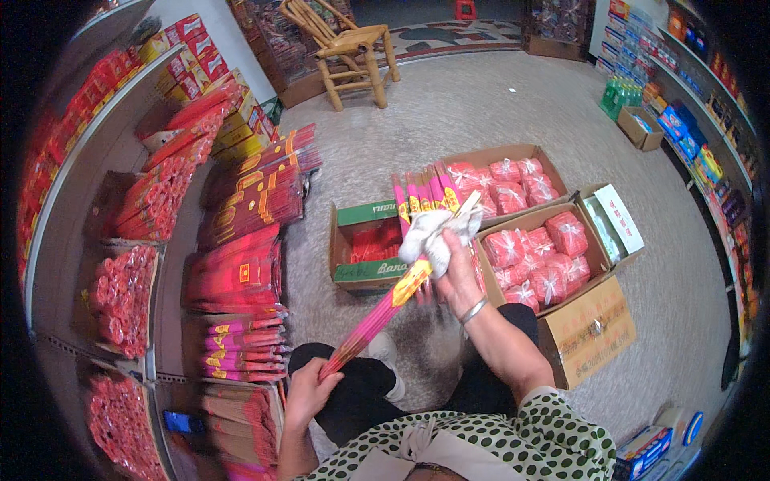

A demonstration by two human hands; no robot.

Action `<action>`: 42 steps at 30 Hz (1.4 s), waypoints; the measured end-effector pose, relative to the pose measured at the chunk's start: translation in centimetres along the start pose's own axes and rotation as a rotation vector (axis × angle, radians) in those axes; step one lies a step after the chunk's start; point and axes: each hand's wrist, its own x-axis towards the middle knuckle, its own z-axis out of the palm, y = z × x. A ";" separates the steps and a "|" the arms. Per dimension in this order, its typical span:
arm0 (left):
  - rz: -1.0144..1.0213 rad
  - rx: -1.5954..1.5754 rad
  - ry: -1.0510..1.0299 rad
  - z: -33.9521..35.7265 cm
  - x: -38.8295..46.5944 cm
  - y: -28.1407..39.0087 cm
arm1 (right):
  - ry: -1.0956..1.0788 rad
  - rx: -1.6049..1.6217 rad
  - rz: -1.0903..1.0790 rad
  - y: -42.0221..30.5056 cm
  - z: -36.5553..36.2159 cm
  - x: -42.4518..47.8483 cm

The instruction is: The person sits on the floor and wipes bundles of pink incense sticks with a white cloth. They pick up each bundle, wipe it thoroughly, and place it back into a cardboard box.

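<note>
My left hand grips the lower, reddish end of a long pack of incense sticks, pink with a yellow label band. The pack slants up and away from me. Bunched in my right hand is a white cloth, pressed around the far part of the pack and hiding it. Pale stick-like ends show just beyond the cloth; what they belong to is unclear. Behind the cloth, several similar pink packs lie across a green and brown banana carton.
Cartons of red-wrapped bundles with white ribbons stand at front right, one with a lowered flap. Shelves of red incense packs line the left. Stocked shelves run along the right. A bamboo chair stands ahead on the floor.
</note>
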 end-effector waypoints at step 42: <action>-0.760 -1.572 1.063 3.7 4.8 -23.0 | -0.103 -0.445 0.119 3.1 1.9 -3.0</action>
